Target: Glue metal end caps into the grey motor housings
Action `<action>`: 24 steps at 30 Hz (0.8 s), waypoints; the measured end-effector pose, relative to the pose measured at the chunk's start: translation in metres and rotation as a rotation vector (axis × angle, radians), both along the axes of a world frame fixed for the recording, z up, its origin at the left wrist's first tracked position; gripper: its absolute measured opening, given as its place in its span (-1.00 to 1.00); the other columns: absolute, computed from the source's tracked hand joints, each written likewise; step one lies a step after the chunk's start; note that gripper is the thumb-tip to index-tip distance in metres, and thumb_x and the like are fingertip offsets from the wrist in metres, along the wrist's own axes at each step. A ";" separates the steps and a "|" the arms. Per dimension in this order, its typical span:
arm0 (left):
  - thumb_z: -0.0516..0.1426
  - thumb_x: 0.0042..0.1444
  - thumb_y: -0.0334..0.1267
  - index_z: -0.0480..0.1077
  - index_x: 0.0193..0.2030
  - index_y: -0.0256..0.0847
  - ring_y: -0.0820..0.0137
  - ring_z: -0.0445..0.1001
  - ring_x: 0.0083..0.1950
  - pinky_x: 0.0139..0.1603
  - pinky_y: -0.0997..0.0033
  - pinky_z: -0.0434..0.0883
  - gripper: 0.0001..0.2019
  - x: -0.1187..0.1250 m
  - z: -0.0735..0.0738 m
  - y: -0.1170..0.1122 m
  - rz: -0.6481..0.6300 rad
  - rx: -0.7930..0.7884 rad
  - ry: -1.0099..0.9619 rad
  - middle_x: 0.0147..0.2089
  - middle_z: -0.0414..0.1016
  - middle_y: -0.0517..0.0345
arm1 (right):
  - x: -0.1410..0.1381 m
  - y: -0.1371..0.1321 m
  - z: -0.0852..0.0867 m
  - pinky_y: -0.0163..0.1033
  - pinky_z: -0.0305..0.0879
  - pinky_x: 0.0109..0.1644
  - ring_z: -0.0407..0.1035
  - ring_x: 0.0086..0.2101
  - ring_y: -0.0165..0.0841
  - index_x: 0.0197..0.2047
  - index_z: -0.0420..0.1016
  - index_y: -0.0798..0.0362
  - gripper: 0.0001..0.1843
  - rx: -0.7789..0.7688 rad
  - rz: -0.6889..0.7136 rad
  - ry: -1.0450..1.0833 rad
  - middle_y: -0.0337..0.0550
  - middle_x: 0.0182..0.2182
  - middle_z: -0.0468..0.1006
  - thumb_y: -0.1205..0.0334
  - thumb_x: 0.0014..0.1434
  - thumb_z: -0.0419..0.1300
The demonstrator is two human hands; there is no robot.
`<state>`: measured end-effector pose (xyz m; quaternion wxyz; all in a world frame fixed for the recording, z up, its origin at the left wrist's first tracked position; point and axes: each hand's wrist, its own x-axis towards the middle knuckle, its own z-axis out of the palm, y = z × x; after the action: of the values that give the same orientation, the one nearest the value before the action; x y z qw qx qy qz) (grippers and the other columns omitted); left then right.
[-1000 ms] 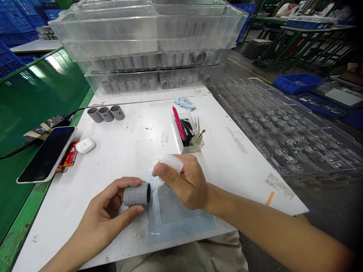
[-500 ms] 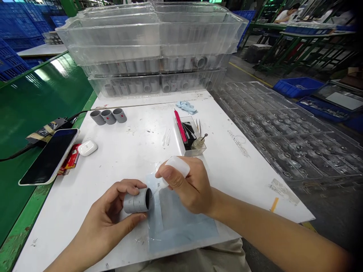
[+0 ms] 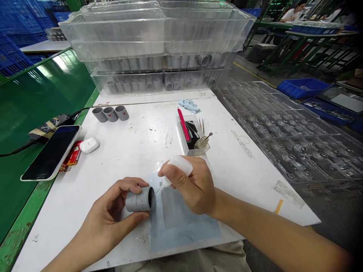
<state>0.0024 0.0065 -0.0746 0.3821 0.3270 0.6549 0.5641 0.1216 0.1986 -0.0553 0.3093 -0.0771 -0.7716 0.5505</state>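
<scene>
Between the thumb and fingers of my left hand (image 3: pixel 116 213) is a short grey tube (image 3: pixel 138 200), lying on its side with its dark open end toward the right. Black lines mark its outer wall. My right hand (image 3: pixel 193 185) is closed around a small white squeeze bottle (image 3: pixel 181 165). The bottle's thin, clear tip points down and left, close to the tube's open rim; whether it touches is too fine to tell. Under both lies a light blue sheet (image 3: pixel 193 234) on the white table (image 3: pixel 136 151).
Three grey tubes (image 3: pixel 110 114) stand at the back left, before stacked clear trays (image 3: pixel 127 81). A small box (image 3: pixel 195 151) holds a red pen and tools. A blue cloth (image 3: pixel 189 105), phone (image 3: pixel 51 153) and white earbud case (image 3: pixel 89 144) lie around. Clear trays (image 3: pixel 297 139) sit at right.
The view has shifted slightly, so the scene sits a little further right. Both hands keep their grips, the bottle tip still close to the tube's open end.
</scene>
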 end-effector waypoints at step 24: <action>0.32 0.16 -0.20 0.42 0.02 0.05 0.17 0.35 0.27 0.09 0.34 0.38 -0.69 0.001 0.003 -0.001 0.040 -0.097 0.000 0.15 0.47 0.17 | -0.002 0.001 0.001 -0.29 0.08 -0.57 0.22 -0.62 -0.48 -0.40 0.55 0.12 -0.50 -0.066 0.013 0.018 -0.33 -0.69 0.22 -0.05 0.43 0.08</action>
<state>0.0032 0.0056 -0.0712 0.3860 0.2951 0.6878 0.5393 0.1198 0.1995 -0.0547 0.3100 -0.0770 -0.7506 0.5784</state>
